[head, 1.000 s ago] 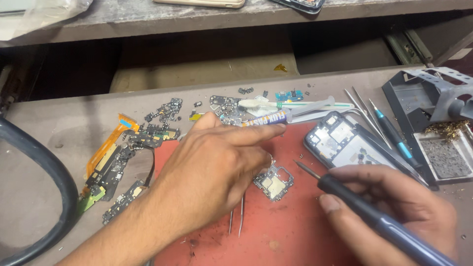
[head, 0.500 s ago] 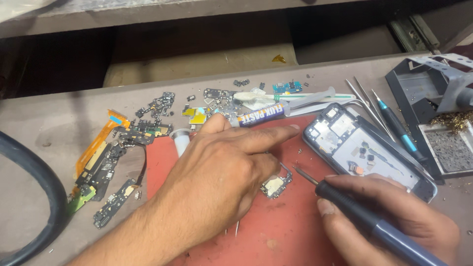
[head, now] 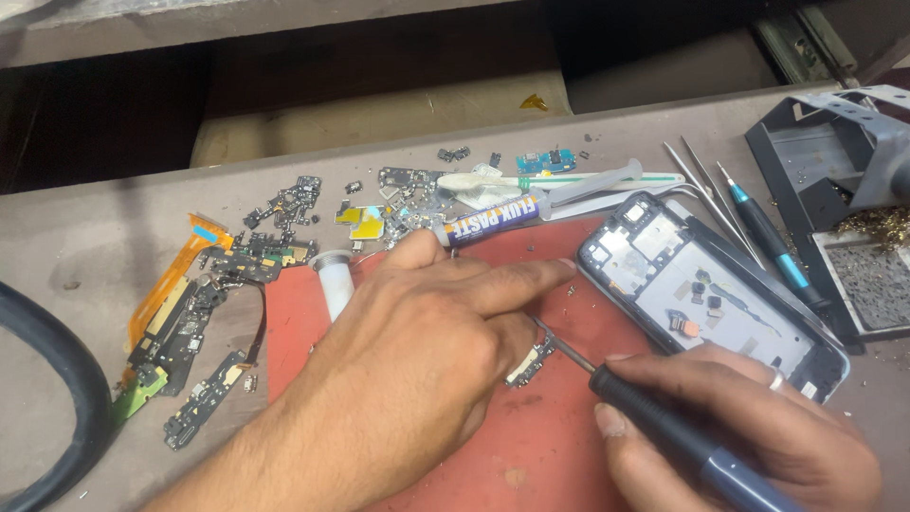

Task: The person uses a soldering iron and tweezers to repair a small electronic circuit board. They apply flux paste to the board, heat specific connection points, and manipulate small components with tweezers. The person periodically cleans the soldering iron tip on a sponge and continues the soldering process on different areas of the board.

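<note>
Circuit board [head: 529, 365] lies on our red mat [head: 531, 446], pinned under our left hand [head: 417, 351], fingers curled, forefinger outstretched. Our right hand [head: 749, 427] grips a soldering iron [head: 664, 427] closed-fisted, tip touching the board.

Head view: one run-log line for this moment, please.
left hand: pinning small circuit board | right hand: holding soldering iron, tip at board | surface: red mat

Small board [head: 529, 365] lay on mat [head: 559, 446] at worktop [head: 57, 246] centre; phone frame [head: 706, 289] at 2 o'clock, syringe [head: 493, 220] at 12, flex cables [head: 175, 322] at 9.
</note>
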